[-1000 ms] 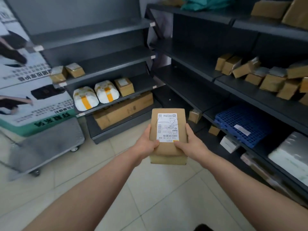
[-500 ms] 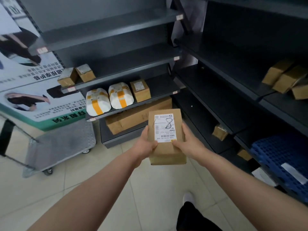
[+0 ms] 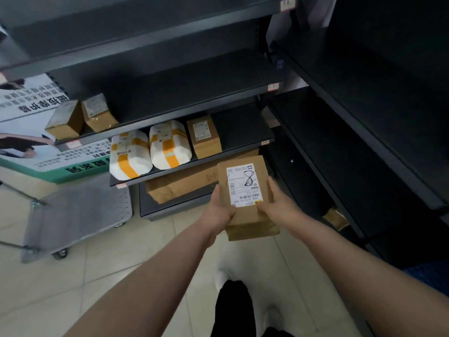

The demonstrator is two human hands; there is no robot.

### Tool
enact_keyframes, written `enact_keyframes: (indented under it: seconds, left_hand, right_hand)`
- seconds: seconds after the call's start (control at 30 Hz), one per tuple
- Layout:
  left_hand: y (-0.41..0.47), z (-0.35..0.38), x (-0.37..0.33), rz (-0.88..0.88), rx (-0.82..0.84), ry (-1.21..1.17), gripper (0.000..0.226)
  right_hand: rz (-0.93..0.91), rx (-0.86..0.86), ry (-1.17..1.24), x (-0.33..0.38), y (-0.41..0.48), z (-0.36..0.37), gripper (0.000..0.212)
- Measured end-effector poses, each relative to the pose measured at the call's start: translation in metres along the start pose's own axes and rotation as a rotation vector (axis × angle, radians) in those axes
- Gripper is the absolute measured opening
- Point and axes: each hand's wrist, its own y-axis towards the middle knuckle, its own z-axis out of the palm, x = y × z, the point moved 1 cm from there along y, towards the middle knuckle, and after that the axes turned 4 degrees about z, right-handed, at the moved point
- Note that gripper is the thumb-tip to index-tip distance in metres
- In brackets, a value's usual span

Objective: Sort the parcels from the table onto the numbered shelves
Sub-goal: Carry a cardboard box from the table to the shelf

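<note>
A brown cardboard parcel point(image 3: 252, 220) with a white label marked "8" is held in front of me at waist height. My left hand point(image 3: 220, 209) grips its left edge and my right hand point(image 3: 279, 206) grips its right edge, thumbs on top. It hangs in front of the dark shelf unit point(image 3: 194, 103), near the low shelf point(image 3: 245, 139) that holds two white parcels with yellow tape point(image 3: 148, 152) and a small brown box point(image 3: 205, 136). Two brown boxes point(image 3: 81, 115) stand on the shelf above, at the left.
A large flat carton point(image 3: 184, 181) lies on the bottom shelf. A grey platform trolley point(image 3: 75, 215) stands on the tiled floor at the left, below a poster point(image 3: 26, 132). A second dark shelf unit point(image 3: 364, 117) runs along the right. My legs and white shoes point(image 3: 223, 278) are below.
I have stepped closer to the left shelf unit and turned left; the right unit's boxes and blue crate left view. Both hands still hold the parcel.
</note>
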Motion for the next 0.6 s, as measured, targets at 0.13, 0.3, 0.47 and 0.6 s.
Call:
enact_keyframes:
  seconds: [0.13,0.3,0.47,0.6]
  left_hand:
    - [0.06,-0.007,-0.016,0.021,0.062,0.036,0.071]
    - [0.136,-0.009,-0.035,-0.031,0.098,0.012,0.076]
    - [0.21,0.009,-0.04,-0.073,0.116,0.033,0.076]
    - [0.27,0.026,-0.047,-0.121,0.065,0.058,0.078]
  right_hand:
    - [0.047,-0.02,0.039,0.011,0.052,-0.001,0.075]
    - [0.089,-0.038,0.129,0.018,0.124,-0.004,0.074]
    - [0.111,-0.008,0.22,0.002,0.198,-0.01,0.075]
    - [0.107,0.043,0.233,-0.003,0.268,-0.021,0.07]
